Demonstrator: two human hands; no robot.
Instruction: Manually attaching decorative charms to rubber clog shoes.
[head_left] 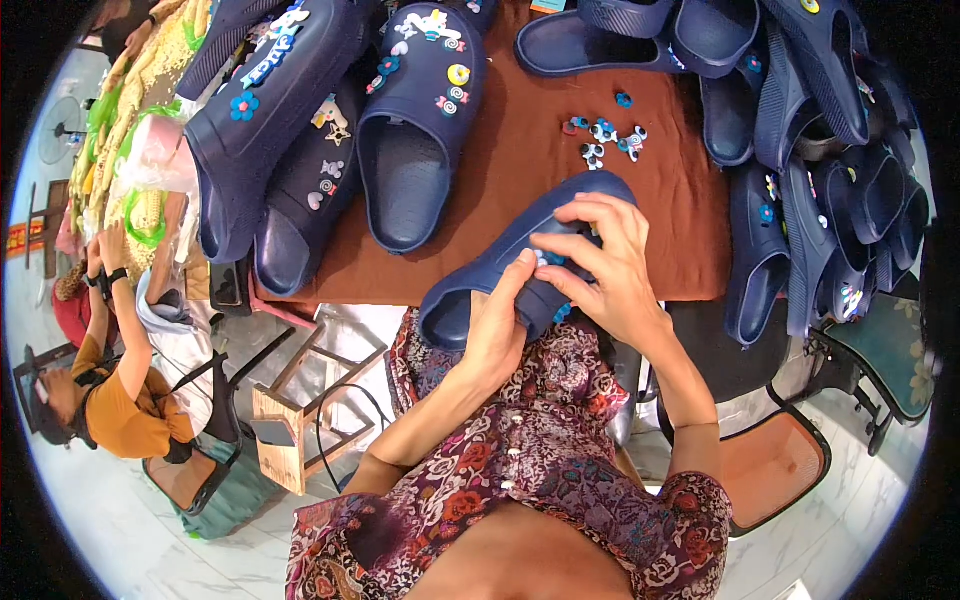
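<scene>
A navy rubber clog point(500, 262) lies tilted at the near edge of the brown-covered table point(520, 150), its open heel toward me. My left hand point(497, 325) grips the clog's side from below, thumb up on the upper. My right hand point(608, 262) rests on top of it, fingertips pinching a small white and blue charm point(549, 258) against the upper. A few loose charms point(605, 138) lie on the cloth just beyond the clog.
Decorated navy clogs point(420, 110) are piled at the far left, plain ones point(800, 170) stacked at the right. A wooden stool point(305, 400) stands left of my lap, an orange chair point(775, 465) at right. Another person point(110, 390) in orange sits lower left.
</scene>
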